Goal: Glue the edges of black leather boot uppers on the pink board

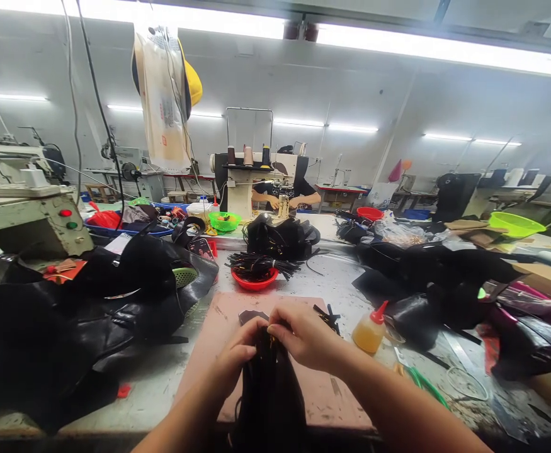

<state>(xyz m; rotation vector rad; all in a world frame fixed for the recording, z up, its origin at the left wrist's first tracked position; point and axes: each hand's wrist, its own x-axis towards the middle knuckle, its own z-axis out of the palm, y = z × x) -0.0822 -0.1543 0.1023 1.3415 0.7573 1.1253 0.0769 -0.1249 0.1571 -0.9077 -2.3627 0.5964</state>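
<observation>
A black leather-like piece (272, 396) runs from the near table edge up onto a pinkish board (325, 384). My left hand (242, 346) is closed on its far end from the left, thumb and fingers pinching. From the right, my right hand (301, 330) pinches the same end, its fingertips close to those of the left. Small yellowish bits show on the black piece below the fingertips. What exactly lies between the fingertips is hidden. Beyond my right hand lie short black strips (329, 318) on the board.
A glue bottle (369, 330) with a red tip stands right of the board. Ahead, a red bowl (255, 281) carries black strips. Black leather pieces heap up at left (128, 296) and right (426, 277). Across the table, a person (287, 195) works at a sewing machine (242, 189).
</observation>
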